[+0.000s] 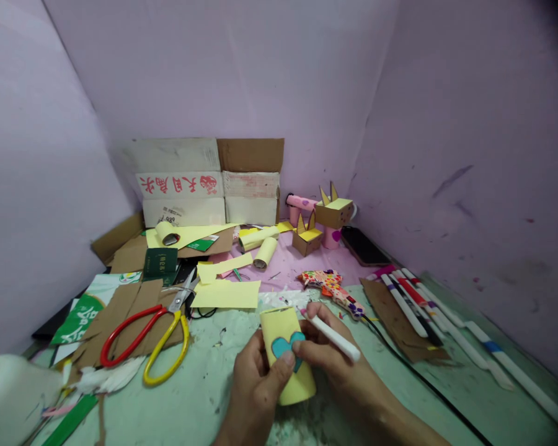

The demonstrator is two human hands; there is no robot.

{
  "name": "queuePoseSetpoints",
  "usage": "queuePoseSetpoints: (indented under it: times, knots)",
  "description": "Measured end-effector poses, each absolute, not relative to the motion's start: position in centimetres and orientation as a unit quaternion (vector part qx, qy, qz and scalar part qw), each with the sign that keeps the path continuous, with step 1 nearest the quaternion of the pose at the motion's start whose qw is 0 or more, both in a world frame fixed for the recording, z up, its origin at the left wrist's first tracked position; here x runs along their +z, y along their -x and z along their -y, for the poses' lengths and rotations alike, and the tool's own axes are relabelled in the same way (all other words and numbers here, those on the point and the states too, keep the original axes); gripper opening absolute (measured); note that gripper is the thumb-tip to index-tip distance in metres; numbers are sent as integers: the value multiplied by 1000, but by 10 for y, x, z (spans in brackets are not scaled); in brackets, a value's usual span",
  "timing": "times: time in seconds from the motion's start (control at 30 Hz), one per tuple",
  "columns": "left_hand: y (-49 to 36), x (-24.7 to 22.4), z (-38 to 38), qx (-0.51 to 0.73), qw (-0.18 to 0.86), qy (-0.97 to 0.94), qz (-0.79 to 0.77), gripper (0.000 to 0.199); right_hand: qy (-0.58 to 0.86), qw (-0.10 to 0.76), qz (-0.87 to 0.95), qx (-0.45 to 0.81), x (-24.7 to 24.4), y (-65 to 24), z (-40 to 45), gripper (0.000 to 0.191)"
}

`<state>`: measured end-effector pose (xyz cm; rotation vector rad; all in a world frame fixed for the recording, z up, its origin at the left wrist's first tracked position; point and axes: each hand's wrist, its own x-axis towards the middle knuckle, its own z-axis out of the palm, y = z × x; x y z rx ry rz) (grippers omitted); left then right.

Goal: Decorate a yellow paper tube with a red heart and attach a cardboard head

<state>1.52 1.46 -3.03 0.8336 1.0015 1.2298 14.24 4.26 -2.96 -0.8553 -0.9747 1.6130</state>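
My left hand (pixel 253 393) is wrapped round a yellow paper tube (pixel 297 390), its thumb pressed on the front. A blue heart with a dark outline (pixel 279 348) shows on the tube's side, partly under my fingertips. My right hand (pixel 348 371) grips a white marker (pixel 333 337) with a pink tip that points up and left, off the paper. One finger of this hand also touches the tube beside the heart. Its far fingers are hidden behind the marker and the tube.
Scissors (pixel 177 303) with red and yellow handles lie at left on cardboard. Behind are yellow paper strips (pixel 227 294), small rolls (pixel 265 253) and cardboard animal heads (pixel 307 241). At right lie a flowered glue gun (pixel 332 290) with a cord, markers (pixel 404 303) and a phone (pixel 365 246).
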Motion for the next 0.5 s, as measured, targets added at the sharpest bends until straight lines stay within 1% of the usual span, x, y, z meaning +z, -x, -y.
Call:
queuePoseSetpoints:
  times: [0.17,0.4,0.5]
  knots:
    - [-2,-29,-24,526,647,-376,-404,51,355,505,420,666,-37,-145,-48,41]
    - [14,-33,-43,431,636,-391,-508,32,381,447,419,693,-39,-139,-43,45]
    - [13,-26,-44,414,630,-387,-531,27,386,436,436,686,-39,-139,-42,43]
